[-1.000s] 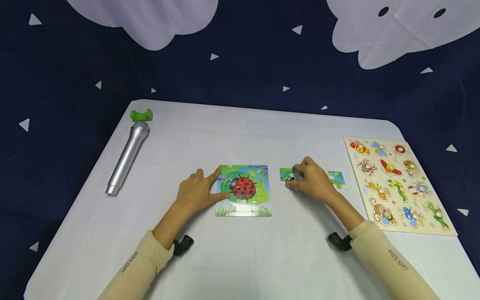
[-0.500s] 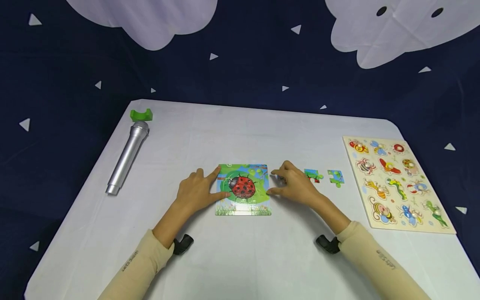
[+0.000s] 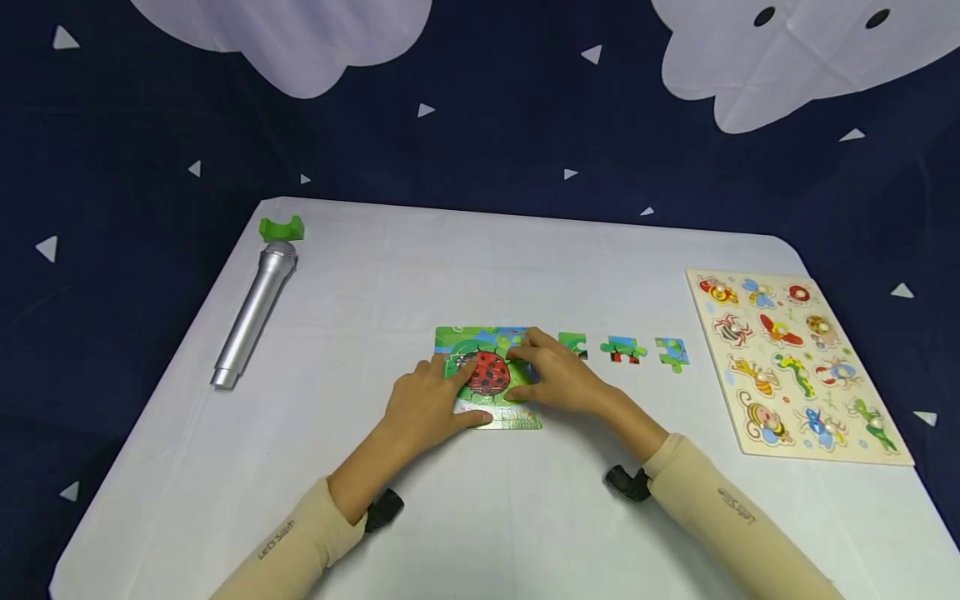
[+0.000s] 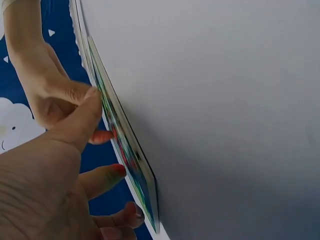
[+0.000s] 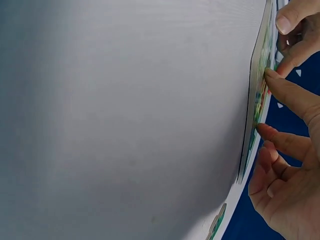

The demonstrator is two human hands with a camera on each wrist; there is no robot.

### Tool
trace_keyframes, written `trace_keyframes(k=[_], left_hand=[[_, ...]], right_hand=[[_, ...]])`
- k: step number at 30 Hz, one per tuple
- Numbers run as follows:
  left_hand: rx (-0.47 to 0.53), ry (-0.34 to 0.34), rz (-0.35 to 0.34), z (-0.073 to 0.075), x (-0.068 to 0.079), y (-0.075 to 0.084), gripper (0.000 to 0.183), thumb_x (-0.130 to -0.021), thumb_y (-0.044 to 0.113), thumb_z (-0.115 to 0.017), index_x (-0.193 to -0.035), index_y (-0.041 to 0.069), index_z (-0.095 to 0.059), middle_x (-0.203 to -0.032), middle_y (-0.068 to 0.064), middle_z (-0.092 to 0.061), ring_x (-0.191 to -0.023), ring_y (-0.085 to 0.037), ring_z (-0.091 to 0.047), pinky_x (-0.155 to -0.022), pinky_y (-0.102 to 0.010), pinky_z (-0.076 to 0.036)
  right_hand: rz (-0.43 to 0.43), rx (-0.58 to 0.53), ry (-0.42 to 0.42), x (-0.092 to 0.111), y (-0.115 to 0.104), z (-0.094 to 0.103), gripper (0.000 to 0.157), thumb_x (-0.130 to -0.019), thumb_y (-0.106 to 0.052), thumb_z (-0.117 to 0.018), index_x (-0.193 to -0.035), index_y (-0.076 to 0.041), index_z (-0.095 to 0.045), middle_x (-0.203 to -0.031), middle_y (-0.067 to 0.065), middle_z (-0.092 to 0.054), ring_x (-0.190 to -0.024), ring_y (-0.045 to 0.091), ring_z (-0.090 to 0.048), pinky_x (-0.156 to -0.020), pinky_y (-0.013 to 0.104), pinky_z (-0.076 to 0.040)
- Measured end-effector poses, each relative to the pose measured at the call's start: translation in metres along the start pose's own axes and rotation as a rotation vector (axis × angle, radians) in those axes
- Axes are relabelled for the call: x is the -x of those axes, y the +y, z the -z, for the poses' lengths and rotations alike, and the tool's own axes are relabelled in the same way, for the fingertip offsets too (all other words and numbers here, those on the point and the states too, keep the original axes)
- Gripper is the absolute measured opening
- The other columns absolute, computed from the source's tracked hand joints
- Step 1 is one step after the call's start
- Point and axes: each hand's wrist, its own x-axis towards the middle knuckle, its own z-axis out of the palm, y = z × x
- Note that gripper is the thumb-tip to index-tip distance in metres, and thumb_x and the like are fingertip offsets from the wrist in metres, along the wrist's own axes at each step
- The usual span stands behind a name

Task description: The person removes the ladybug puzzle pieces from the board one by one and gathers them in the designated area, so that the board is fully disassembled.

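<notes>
A square ladybug jigsaw puzzle (image 3: 491, 372) lies flat in the middle of the table, partly covered by both hands. My left hand (image 3: 427, 408) reaches over its left side, index fingertip near the ladybug and thumb at the lower edge. From the right, my right hand (image 3: 566, 375) touches the puzzle's face with thumb and index fingertips set apart, as the right wrist view also shows in its tray (image 5: 255, 100). No lifted piece is visible between them. Right of the puzzle lie three loose jigsaw pieces in a row: a green one (image 3: 572, 342), a red-and-blue one (image 3: 623, 349) and a blue-green one (image 3: 672, 353).
A wooden peg board with insect figures (image 3: 798, 367) lies at the table's right. At the left, a silver toy microphone (image 3: 255, 317) lies below a green U-shaped block (image 3: 282, 229). The white table (image 3: 480, 517) ends at a dark blue cloth backdrop (image 3: 495, 150).
The right hand has left the loose pieces and moved left onto the puzzle, uncovering all three. The left hand has shifted right and slightly nearer, farther over the puzzle.
</notes>
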Motion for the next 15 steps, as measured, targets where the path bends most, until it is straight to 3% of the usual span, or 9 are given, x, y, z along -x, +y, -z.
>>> trace_keyframes(k=[9,15], left_hand=[[-0.098,0.02,0.001,-0.0014,-0.0002,0.0055,0.079,-0.082,0.074,-0.058,-0.144,0.025,-0.055,-0.138,-0.025,-0.052,-0.088,-0.029,-0.062,-0.051,-0.033,-0.048],[-0.096,0.012,0.002,-0.0026,-0.0014,0.0062,0.079,-0.082,0.075,-0.058,-0.143,0.025,-0.055,-0.141,-0.026,-0.05,-0.088,-0.029,-0.063,-0.051,-0.032,-0.047]], right_hand=[[0.034,-0.013,-0.042,-0.0078,0.0031,0.0014,0.048,-0.075,-0.031,-0.088,-0.11,-0.003,-0.069,-0.096,0.003,-0.049,-0.094,0.018,-0.042,-0.083,0.035,-0.04],[0.063,0.083,0.053,-0.0032,-0.002,0.0015,0.046,-0.073,-0.031,-0.089,-0.104,-0.003,-0.07,-0.091,0.001,-0.048,-0.09,0.018,-0.043,-0.079,0.035,-0.041]])
